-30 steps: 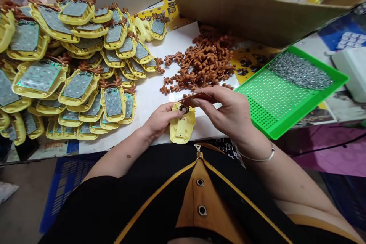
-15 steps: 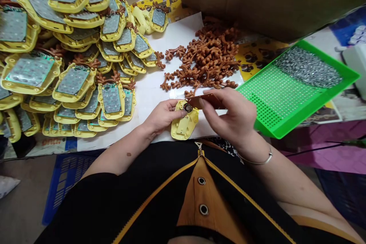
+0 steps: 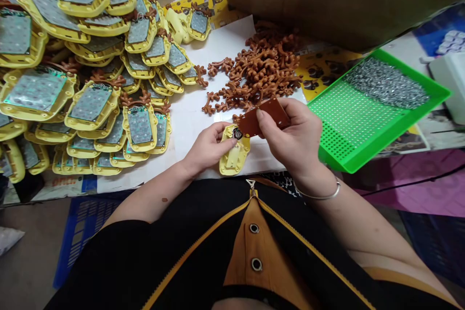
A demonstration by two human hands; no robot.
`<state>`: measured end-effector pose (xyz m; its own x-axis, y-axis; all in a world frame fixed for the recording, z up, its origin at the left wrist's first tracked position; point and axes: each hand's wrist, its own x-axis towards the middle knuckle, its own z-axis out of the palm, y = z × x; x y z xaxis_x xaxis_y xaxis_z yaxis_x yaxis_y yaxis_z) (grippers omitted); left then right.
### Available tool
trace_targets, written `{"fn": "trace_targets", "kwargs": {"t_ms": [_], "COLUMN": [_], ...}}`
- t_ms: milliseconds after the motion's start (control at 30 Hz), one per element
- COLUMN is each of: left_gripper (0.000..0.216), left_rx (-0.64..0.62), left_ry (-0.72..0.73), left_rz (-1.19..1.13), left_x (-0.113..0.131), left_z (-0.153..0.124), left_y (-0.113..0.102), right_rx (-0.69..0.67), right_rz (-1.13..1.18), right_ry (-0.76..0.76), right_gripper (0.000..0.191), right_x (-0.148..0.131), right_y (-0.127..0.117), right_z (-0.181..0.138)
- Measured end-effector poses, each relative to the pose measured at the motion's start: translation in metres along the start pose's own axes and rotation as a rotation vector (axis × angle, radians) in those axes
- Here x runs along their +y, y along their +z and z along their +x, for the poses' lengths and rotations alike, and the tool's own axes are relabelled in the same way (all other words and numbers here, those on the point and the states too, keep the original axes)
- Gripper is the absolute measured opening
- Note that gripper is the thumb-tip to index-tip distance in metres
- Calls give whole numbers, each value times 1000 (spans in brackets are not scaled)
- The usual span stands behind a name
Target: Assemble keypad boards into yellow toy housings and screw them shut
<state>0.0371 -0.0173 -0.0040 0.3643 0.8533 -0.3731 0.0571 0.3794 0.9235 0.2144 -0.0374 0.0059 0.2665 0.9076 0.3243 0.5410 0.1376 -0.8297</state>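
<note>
My left hand point(image 3: 212, 147) is closed on the upper left side of a yellow plastic shell point(image 3: 232, 161), its thumb by a small round dark part point(image 3: 237, 133) seated near the shell's top. The shell's inner side faces up. Between thumb and fingers, my right hand point(image 3: 296, 135) grips a brown circuit board point(image 3: 267, 117), tilted just above and right of the shell. The board's lower left end is beside the round part; I cannot tell whether they touch. Behind the hands lies a heap of brown antler-shaped pieces point(image 3: 261, 70).
Stacked yellow shells with grey-covered boards and brown antlers point(image 3: 140, 128) fill the left. At the right, a green tray point(image 3: 363, 126) holds many small metal screws point(image 3: 388, 83). A large cardboard box point(image 3: 308, 9) with yellow parts stands at the back.
My right hand has turned the circuit board so more of its flat brown face shows, and raised it slightly. The left hand still holds the shell in nearly the same place.
</note>
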Motion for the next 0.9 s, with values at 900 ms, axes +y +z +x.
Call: {"fn": "trace_targets", "kwargs": {"t_ms": [900], "left_gripper": [42], "left_rx": [-44], "left_ry": [-14], "left_rz": [-74], "left_x": [0], "left_z": [2], "left_y": [4], "right_rx": [194], "right_rz": [-116], "right_ry": [-314], "right_gripper": [6], "right_x": [-1], "right_y": [6], "right_z": [-7]}}
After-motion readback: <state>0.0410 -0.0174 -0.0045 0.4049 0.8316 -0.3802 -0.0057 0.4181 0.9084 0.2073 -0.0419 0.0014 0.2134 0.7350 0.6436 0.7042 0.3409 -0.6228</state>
